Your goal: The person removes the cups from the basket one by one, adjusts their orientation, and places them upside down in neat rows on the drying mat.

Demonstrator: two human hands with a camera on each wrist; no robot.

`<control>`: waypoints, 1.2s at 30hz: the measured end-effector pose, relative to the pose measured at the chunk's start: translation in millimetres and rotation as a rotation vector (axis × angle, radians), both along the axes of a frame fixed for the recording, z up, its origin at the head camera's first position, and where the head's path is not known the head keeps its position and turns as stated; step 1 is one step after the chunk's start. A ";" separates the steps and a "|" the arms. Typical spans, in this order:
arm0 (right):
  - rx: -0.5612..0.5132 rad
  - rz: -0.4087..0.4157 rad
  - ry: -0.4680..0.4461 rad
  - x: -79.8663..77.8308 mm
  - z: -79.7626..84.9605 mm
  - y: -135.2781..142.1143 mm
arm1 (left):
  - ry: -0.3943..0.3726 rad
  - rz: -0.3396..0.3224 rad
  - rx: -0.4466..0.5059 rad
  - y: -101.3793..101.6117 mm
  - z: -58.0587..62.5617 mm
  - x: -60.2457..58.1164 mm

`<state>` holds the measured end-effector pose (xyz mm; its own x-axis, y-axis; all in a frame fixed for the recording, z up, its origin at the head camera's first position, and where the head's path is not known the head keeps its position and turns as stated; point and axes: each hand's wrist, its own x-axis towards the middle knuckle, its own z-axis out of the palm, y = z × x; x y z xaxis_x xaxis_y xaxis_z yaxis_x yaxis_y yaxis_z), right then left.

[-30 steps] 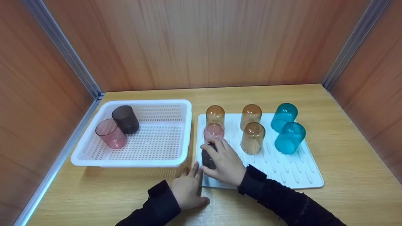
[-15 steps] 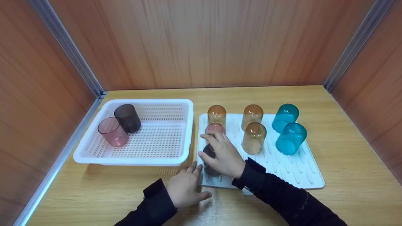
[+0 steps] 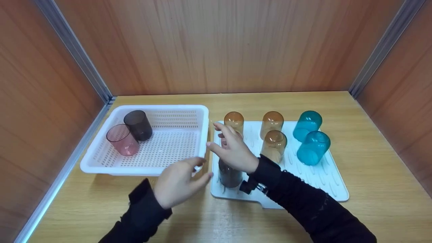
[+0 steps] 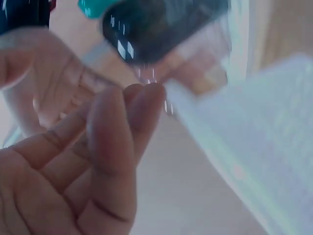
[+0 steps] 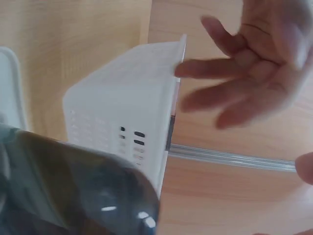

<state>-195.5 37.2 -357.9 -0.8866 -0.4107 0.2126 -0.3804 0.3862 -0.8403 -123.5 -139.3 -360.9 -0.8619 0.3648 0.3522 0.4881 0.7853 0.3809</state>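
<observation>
My right hand (image 3: 234,150) hovers over the left side of a white ridged drying mat (image 3: 314,185), fingers spread and holding nothing. Just below it a dark grey glass tumbler (image 3: 230,177) stands upside down on the mat; it looms large in the right wrist view. An upturned pink tumbler behind that is mostly hidden by the right hand. My left hand (image 3: 179,182) is raised at the front right corner of a white plastic basket (image 3: 141,171), fingers loosely bent around nothing. Inside the basket lean a pink tumbler (image 3: 123,141) and a dark grey tumbler (image 3: 139,125), mouths up.
Several amber tumblers, one at the front (image 3: 274,146), stand upside down on the mat. Two teal tumblers, the nearer one (image 3: 313,148) in front of the other (image 3: 307,125), are at its right. Wooden panels (image 3: 216,47) close off the back and sides.
My right hand has let go of the dark grey tumbler, leaving it on the mat, and lifted up and away. My left hand has risen off the table by the mat's edge and moved left toward the basket.
</observation>
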 end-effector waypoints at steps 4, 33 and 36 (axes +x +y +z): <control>-0.009 -0.030 -0.107 -9.4 5.9 -13.7 | 0.063 0.100 0.005 -11.6 8.6 -12.2; -0.055 -0.104 -0.519 -55.2 -23.6 -71.0 | -0.063 0.421 -0.135 -91.9 5.1 -82.0; -0.039 -0.123 -0.538 -55.4 -23.9 -70.5 | -0.110 0.464 -0.165 -102.2 8.5 -85.2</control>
